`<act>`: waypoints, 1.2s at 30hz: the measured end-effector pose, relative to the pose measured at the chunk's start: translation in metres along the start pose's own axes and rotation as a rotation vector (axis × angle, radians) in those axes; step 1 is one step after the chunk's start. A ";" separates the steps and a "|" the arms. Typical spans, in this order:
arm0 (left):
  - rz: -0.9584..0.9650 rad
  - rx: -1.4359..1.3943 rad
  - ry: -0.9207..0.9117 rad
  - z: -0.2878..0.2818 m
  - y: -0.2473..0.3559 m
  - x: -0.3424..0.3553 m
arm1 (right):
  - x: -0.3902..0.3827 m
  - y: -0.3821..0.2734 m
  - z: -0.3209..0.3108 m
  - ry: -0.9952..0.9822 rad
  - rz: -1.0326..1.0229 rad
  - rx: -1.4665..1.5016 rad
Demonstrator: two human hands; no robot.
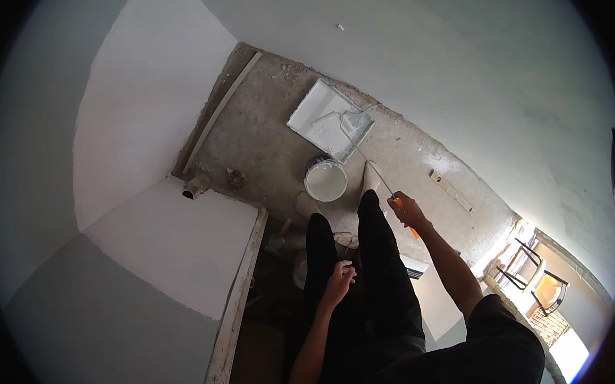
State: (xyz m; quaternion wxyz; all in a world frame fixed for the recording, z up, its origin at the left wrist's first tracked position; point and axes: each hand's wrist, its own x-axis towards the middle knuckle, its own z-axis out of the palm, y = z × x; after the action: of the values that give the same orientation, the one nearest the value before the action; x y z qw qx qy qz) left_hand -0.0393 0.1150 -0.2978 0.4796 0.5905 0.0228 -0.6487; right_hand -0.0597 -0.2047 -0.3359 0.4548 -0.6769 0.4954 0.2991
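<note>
Roller point(327, 123) in tray point(309, 110), orange handle point(414, 233) in closed right grip point(409, 211), presumably for reach by long rod point(372, 167); empty, half-curled left grip point(340, 277); bucket point(316, 162) just beside tray.

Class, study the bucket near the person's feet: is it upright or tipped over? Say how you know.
Upright: the bucket stands on the floor, its round top facing the camera above.

Rough concrete floor point(255, 118), grey-green walls point(468, 65) partly white, chair point(549, 289) in bright light.
</note>
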 end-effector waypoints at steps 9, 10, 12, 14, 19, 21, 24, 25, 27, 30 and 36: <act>-0.287 -0.226 0.398 -0.052 -0.067 -0.021 | 0.165 0.017 0.003 0.070 -0.303 -0.285; -0.281 -0.256 0.403 -0.046 -0.067 -0.020 | 0.179 0.016 0.003 0.055 -0.300 -0.306; -0.279 -0.289 0.405 -0.033 -0.065 -0.015 | 0.208 0.018 0.005 0.070 -0.392 -0.344; -0.255 -0.289 0.384 -0.022 -0.064 -0.007 | 0.227 0.016 0.003 0.086 -0.498 -0.376; -0.230 -0.319 0.371 -0.011 -0.048 0.000 | 0.222 -0.004 -0.003 -0.018 -0.341 -0.438; -0.228 -0.326 0.382 -0.013 -0.044 0.000 | 0.197 -0.025 -0.008 -0.101 -0.118 -0.368; -0.253 -0.298 0.385 -0.014 -0.040 0.003 | 0.193 0.003 -0.024 -0.044 -0.218 -0.443; -0.248 -0.294 0.382 -0.015 -0.038 0.005 | 0.194 0.011 -0.031 -0.030 -0.252 -0.445; -0.247 -0.288 0.384 -0.019 -0.040 0.004 | 0.189 0.024 -0.039 -0.001 -0.280 -0.448; -0.232 -0.294 0.407 -0.026 -0.048 -0.001 | 0.175 0.034 -0.043 0.025 -0.334 -0.438; -0.259 -0.280 0.433 -0.030 -0.055 -0.006 | 0.176 0.047 -0.046 0.046 -0.347 -0.452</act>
State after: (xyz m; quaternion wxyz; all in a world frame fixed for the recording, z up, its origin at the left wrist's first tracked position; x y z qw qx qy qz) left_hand -0.0536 0.1665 -0.3314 0.4536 0.6354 0.2895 -0.5538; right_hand -0.0477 -0.3212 -0.4832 0.3256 -0.8422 0.3032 0.3044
